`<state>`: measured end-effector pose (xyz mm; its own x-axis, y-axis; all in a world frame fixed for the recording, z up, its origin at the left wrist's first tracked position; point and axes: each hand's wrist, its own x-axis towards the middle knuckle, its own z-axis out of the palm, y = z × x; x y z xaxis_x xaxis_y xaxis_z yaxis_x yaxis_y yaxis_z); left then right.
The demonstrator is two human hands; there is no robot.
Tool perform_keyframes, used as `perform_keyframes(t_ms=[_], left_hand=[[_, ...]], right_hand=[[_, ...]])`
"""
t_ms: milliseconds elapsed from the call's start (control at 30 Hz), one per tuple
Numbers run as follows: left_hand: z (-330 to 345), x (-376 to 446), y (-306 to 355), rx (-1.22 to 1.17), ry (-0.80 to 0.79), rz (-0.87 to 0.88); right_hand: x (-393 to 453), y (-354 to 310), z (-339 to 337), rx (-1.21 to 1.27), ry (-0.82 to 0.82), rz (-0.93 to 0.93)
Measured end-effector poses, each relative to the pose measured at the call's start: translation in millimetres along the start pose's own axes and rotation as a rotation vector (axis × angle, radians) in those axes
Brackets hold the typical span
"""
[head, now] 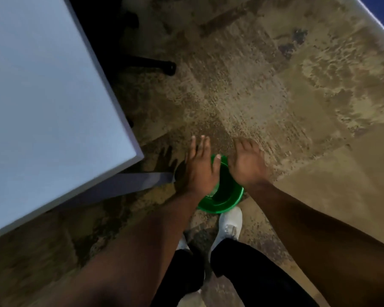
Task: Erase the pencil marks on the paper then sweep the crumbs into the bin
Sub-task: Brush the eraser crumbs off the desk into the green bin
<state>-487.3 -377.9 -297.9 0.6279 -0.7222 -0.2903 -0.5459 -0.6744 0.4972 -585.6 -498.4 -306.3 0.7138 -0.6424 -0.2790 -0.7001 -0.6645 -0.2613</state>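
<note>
We're looking straight down now, and both our hands hang over the green bin (pixel 225 196), which sits on the mottled brown carpet (pixel 253 89) just beyond our white shoes (pixel 230 224). Our left hand (pixel 198 167) is flat, palm down, fingers straight and held close together, thumb sticking out toward the bin's far rim; it covers the left side of the opening. Our right hand (pixel 247 162) hovers over the right side with its fingers curled downward and inward, and whether it cups anything in there we can't tell, the palm faces away from us. That pairing makes sense over a bin, we'd say: hands brought together above the mouth so whatever eraser crumbs cling to them drop inside rather than on the floor. No crumbs show up at this blur, mind you. The pale table (pixel 42 96) fills the left of the view, its near corner just left of our left hand, and the bin stands close beside that corner, handy for carrying sweepings across. The paper and eraser are nowhere in sight; the visible tabletop shows neither. A black chair foot (pixel 164 66) pokes out from under the table, further off. By our reading, we're at the dumping end of the job.
</note>
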Motion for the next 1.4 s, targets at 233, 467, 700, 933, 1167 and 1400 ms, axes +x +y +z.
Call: perform_keyframes(t_ms=[233, 467, 700, 933, 1167, 1400], left_hand=[[71, 5, -59, -0.013, -0.142, -0.424], [123, 9, -87, -0.241, -0.161, -0.789], [122, 3, -87, -0.264, -0.155, -0.724], [55, -10, -40, -0.3, -0.122, -0.686], [-38, -32, 34, -0.454, -0.122, -0.749], [-148, -55, 109, -0.525, -0.148, -0.617]], right_hand=[[6, 40, 94, 0.091, -0.15, 0.173], [-4, 59, 155, 0.205, -0.257, 0.357], [-7, 60, 150, 0.399, -0.278, 0.543], [-24, 53, 70, 0.469, -0.16, 0.523], [-45, 38, -51, 0.484, -0.045, 0.561], [-65, 20, -187, 0.593, 0.005, 0.724]])
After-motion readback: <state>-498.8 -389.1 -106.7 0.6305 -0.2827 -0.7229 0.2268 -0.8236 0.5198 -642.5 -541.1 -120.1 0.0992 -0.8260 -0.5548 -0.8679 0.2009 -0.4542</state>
